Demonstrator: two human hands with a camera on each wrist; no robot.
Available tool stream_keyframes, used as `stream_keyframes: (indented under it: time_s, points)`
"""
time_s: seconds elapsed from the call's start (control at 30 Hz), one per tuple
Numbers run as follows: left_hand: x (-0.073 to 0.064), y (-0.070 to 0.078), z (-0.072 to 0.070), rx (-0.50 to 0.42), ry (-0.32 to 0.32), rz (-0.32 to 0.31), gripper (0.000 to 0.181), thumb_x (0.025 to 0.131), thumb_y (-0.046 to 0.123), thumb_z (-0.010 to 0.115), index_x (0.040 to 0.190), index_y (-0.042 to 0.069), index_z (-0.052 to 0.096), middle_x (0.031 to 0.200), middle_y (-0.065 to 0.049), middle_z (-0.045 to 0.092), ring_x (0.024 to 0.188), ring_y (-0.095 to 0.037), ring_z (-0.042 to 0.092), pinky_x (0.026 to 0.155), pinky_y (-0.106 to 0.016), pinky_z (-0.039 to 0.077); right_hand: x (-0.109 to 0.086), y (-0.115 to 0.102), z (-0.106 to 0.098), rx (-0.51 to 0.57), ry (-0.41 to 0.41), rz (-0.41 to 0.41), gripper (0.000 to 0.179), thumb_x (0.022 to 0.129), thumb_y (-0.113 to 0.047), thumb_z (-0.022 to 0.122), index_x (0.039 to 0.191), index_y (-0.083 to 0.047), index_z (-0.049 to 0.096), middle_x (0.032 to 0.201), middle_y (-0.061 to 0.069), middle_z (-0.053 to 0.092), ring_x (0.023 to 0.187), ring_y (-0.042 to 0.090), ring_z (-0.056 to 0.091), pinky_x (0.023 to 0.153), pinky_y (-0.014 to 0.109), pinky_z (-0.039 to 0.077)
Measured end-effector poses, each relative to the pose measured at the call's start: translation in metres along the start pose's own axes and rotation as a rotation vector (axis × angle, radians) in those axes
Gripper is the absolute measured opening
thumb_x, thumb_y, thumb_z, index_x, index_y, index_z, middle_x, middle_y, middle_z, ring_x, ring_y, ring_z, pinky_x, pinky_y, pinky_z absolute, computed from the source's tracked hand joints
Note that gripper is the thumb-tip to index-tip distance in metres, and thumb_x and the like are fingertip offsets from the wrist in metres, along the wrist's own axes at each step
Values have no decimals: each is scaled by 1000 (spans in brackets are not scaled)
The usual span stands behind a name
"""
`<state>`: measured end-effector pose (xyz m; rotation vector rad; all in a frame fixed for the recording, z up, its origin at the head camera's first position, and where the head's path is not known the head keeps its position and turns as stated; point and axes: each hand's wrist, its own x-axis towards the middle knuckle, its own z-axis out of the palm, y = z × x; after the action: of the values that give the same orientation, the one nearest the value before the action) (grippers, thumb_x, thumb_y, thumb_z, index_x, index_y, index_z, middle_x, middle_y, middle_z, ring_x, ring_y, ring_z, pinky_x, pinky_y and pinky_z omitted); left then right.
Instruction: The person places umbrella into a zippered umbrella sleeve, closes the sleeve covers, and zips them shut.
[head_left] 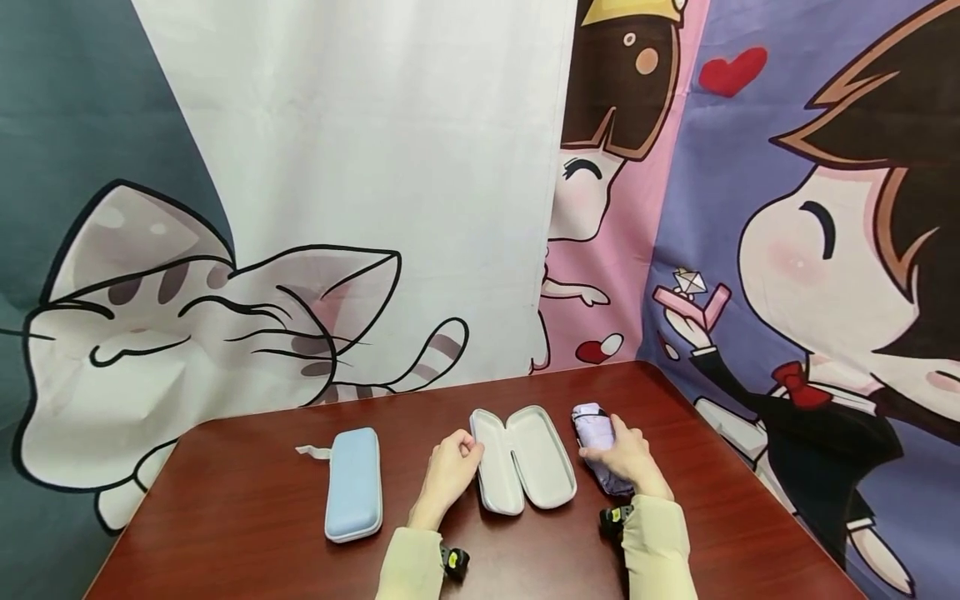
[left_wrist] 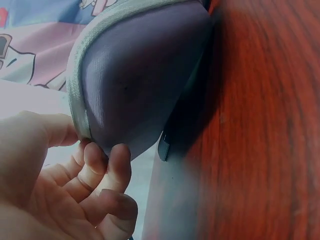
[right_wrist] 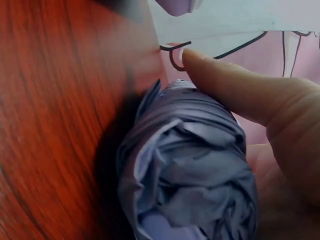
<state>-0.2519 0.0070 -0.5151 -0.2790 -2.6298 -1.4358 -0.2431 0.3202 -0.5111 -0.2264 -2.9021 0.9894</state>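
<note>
An open hard zip case (head_left: 501, 462) with a pale lining lies with its two halves spread side by side. My left hand (head_left: 450, 467) pinches the zipped rim at its left edge; the left wrist view has the lavender outer shell (left_wrist: 135, 80) close by, thumb and fingertips at its pale zip edge. To the right of the case lies a rolled lavender umbrella (head_left: 596, 433), compact and folded, with a dark band near its far end. My right hand (head_left: 630, 454) grips it from the right, thumb along one side. Its crumpled fabric end (right_wrist: 200, 175) fills the right wrist view.
A closed light-blue zip case (head_left: 354, 483) with a pale strap (head_left: 312, 452) lies on the left of the red-brown wooden table (head_left: 247, 517). Printed cloth (head_left: 405, 167) hangs right behind the table's back edge and along its right side.
</note>
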Motion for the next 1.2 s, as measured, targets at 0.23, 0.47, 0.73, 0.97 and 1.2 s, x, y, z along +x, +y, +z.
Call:
stream_keyframes:
  time_s: [0.23,0.47,0.73,0.97,1.2]
  points:
    - [4,-4,0,-21,-24,-19,15,93,24,63,80,17,59,58,6,53,50,-10,53,53,-29,41,2,-3,3,-26,36,12,89,71,-27,78,141,10,36,119,38,44,108,54,42,89,61,39]
    - [1,-7,0,-53,-55,-20,15,93,24,62,80,16,59,58,5,54,52,-10,55,52,-28,42,-1,-3,7,-16,82,35,81,72,-19,75,138,10,41,117,37,48,102,49,50,87,57,42]
    - [1,-7,-3,-99,-66,0,14,93,21,62,81,15,59,59,5,55,53,-12,58,52,-27,43,0,-1,6,0,127,31,78,73,-18,73,138,10,41,120,38,49,103,48,51,86,57,42]
    - [2,-8,-5,-118,-78,-9,14,93,21,62,82,14,59,60,4,54,51,-11,56,50,-28,46,-1,-3,1,10,144,15,75,74,-18,74,136,10,43,123,38,50,107,49,49,89,58,41]
    - [3,-9,-5,-109,-81,-18,14,93,22,62,82,14,59,61,4,55,52,-11,56,51,-29,46,-4,-20,-11,27,146,-3,76,74,-17,74,138,9,42,122,36,51,102,46,52,86,55,43]
